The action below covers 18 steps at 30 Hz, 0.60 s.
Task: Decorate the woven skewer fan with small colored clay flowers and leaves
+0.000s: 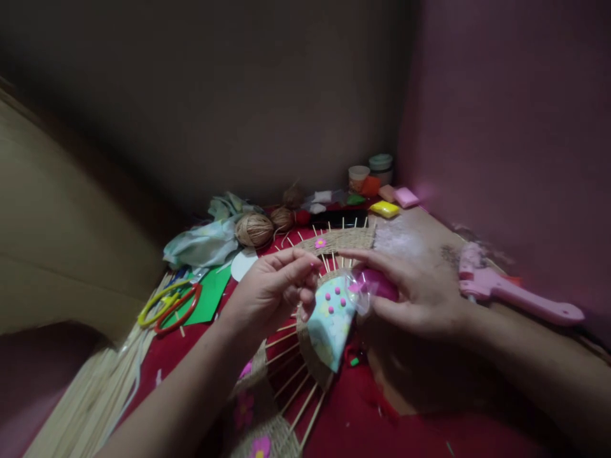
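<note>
The balls of twine (254,229) look fibrous, rough and matt. The woven band (351,238) has the ridged, matt look of coarse natural fibre, and the thin sticks (291,375) through the weave look like smooth, pale wood. The patterned fabric (329,324) is soft-looking cloth. The clear wrapper (365,292) is thin, glossy, crinkled plastic. The pink glue gun (513,289) has a smooth plastic body. The yellow packet (384,209) shines like plastic film; the green sheet (212,296) is flat and smooth.

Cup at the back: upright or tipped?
Upright: the cup has its round rim on top, beside the jar.
</note>
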Each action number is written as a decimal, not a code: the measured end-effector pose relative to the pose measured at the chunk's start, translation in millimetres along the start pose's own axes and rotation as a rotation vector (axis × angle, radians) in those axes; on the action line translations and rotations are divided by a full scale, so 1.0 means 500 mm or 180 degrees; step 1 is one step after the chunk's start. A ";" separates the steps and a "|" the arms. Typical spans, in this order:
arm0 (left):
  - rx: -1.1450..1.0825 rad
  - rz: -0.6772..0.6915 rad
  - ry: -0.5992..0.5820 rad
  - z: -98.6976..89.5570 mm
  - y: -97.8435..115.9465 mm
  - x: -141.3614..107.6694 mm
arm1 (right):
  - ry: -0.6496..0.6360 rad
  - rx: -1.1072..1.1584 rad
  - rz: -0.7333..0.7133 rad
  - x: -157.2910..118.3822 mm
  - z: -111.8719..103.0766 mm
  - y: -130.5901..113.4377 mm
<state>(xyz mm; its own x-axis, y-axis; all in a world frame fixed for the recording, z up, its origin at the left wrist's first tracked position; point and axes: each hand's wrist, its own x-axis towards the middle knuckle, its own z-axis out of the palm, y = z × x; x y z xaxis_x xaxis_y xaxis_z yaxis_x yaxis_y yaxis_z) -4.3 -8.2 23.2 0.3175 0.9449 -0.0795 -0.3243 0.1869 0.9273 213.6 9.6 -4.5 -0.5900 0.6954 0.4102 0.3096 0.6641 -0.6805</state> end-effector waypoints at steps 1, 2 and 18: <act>0.0046 0.0036 0.0018 0.002 0.002 -0.002 | 0.0027 -0.0052 -0.0035 -0.001 -0.004 -0.004; 0.0086 0.0065 0.0043 0.005 0.004 -0.005 | 0.0051 -0.0083 -0.0061 -0.002 -0.008 -0.010; 0.0058 -0.0176 -0.0579 0.010 0.007 -0.011 | 0.0391 -0.0434 0.0702 -0.092 -0.007 -0.050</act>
<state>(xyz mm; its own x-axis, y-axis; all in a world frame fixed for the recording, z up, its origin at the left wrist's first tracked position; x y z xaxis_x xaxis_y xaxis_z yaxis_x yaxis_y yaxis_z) -3.0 -14.1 28.9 0.4908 0.8689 -0.0645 -0.2862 0.2307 0.9300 235.8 -38.0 -4.2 -0.4050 0.8497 0.3377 0.5228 0.5182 -0.6768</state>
